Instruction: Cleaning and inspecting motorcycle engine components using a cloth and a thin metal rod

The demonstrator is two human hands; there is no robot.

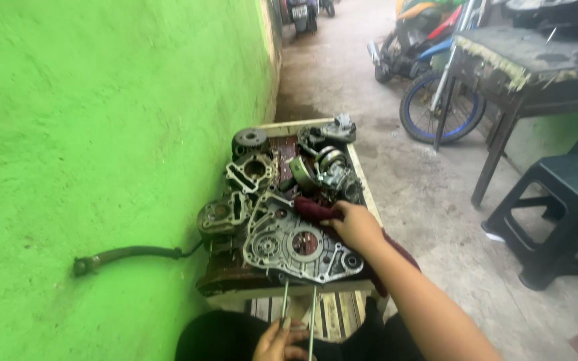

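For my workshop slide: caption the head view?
Right hand presses red rag on engine case; left hand grips stud.

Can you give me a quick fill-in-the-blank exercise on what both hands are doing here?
1. The right hand grips a dark ___ rag.
2. The left hand holds long thin metal ___.
3. The grey metal engine case lies in a wooden tray beside a bright ___ wall.
Missing words: red; rods; green
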